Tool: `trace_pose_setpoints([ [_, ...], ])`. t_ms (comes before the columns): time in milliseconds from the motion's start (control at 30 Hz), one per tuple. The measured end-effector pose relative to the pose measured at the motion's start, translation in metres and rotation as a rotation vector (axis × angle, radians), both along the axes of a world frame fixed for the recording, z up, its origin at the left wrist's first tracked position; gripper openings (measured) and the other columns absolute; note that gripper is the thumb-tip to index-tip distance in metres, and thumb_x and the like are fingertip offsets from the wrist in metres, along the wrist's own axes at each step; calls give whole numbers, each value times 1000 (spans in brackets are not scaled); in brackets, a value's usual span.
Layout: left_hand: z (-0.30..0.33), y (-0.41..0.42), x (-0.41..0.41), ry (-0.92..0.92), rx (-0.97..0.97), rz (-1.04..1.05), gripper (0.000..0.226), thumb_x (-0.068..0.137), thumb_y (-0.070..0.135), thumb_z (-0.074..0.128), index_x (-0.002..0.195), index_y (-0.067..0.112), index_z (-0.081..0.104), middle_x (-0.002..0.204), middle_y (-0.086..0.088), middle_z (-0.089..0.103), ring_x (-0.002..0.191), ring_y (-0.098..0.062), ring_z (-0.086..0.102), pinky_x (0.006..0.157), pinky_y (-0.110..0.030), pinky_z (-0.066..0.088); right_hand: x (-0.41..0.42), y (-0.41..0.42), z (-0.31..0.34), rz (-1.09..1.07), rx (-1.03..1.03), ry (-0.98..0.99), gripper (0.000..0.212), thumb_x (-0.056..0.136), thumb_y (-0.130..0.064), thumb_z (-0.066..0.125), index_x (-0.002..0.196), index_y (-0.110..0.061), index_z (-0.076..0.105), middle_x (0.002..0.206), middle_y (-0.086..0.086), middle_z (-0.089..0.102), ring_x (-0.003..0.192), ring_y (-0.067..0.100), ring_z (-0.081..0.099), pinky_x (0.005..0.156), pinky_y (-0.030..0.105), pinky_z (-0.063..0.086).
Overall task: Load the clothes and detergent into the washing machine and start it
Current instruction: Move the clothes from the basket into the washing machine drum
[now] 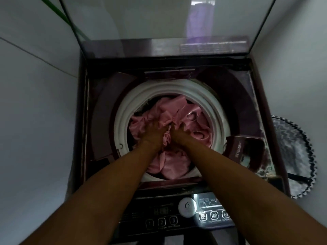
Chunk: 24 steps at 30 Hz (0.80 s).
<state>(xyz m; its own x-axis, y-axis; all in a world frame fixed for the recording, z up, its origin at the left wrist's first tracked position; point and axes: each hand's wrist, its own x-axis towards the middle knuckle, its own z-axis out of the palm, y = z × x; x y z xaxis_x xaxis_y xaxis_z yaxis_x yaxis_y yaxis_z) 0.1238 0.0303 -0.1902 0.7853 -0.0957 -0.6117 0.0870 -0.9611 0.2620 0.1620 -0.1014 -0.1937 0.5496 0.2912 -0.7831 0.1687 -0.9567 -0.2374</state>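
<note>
A top-loading washing machine (pixel 83 131) stands below me with its glass lid (pixel 159 23) raised. Pink cloth with metal eyelet rings (pixel 185 110) fills the drum inside the white rim (pixel 122 110). Both my arms reach into the drum. My left hand (pixel 154 131) lies flat on the pink cloth with its fingers spread. My right hand (pixel 178 130) rests beside it, fingers curled down into the folds. The two hands touch at the middle. The detergent drawer (pixel 242 147) sits pulled open at the drum's right side.
The control panel (pixel 168 220) with numbered buttons and a white round sticker (pixel 187 207) runs along the near edge. White walls close in on both sides. A zigzag-patterned mesh basket (pixel 293 156) stands on the floor to the right. A green hose (pixel 58 11) runs at the upper left.
</note>
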Motion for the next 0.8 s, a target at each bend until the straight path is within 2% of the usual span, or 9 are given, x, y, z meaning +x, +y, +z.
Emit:
trace_pose_setpoints([
  [100, -18, 1, 5, 2, -46, 63, 85, 90, 57, 59, 156, 41, 8, 164, -16, 0, 150, -41, 5, 122, -51, 11, 4, 5, -5, -130, -27, -22, 84, 99, -46, 46, 157, -10, -3, 162, 25, -2, 148, 48, 3, 117, 58, 11],
  [200, -24, 0, 9, 23, -74, 128, 78, 94, 59, 50, 157, 39, 8, 165, -12, -4, 151, -38, -1, 122, -52, 8, 8, 11, -4, -65, -41, 33, 94, 99, -41, 53, 155, -11, -16, 162, 22, -14, 144, 56, -7, 116, 64, 6],
  [333, -25, 3, 16, 101, -77, 116, 87, 89, 58, 58, 155, 46, 3, 164, -12, -12, 150, -42, -8, 120, -58, 11, 14, 14, -10, -54, -70, 31, 93, 99, -41, 53, 156, -14, -15, 162, 24, -10, 145, 53, -8, 117, 64, 5],
  [467, -11, 6, 13, 133, -36, 0, 102, 85, 47, 70, 156, 39, -2, 163, -19, -9, 150, -42, -3, 121, -54, 13, 11, 8, -20, -5, -29, 14, 98, 96, -44, 58, 156, -13, -12, 163, 21, -5, 148, 48, -8, 115, 67, 7],
  [633, 13, 15, 4, 76, -165, 26, 113, 72, 37, 85, 157, 34, 11, 161, -19, 14, 148, -37, 20, 120, -41, 24, 11, -6, -10, -7, -1, 10, 126, 74, -59, 76, 158, -18, -8, 165, 15, 5, 149, 45, 5, 117, 61, 20],
  [700, 18, 18, -3, 82, -218, 70, 114, 68, 35, 89, 156, 38, 15, 162, -18, 13, 148, -37, 20, 119, -42, 26, 6, -10, 4, -32, -15, 0, 128, 71, -58, 79, 157, -21, -9, 163, 21, 2, 148, 46, 8, 118, 57, 22],
  [800, 27, 11, -12, 38, -263, 133, 107, 70, 41, 86, 154, 37, 21, 163, -17, 10, 151, -36, 12, 121, -44, 20, -2, -14, 16, -56, -34, -2, 126, 76, -55, 77, 156, -23, -14, 160, 29, -7, 146, 52, 12, 119, 54, 20],
])
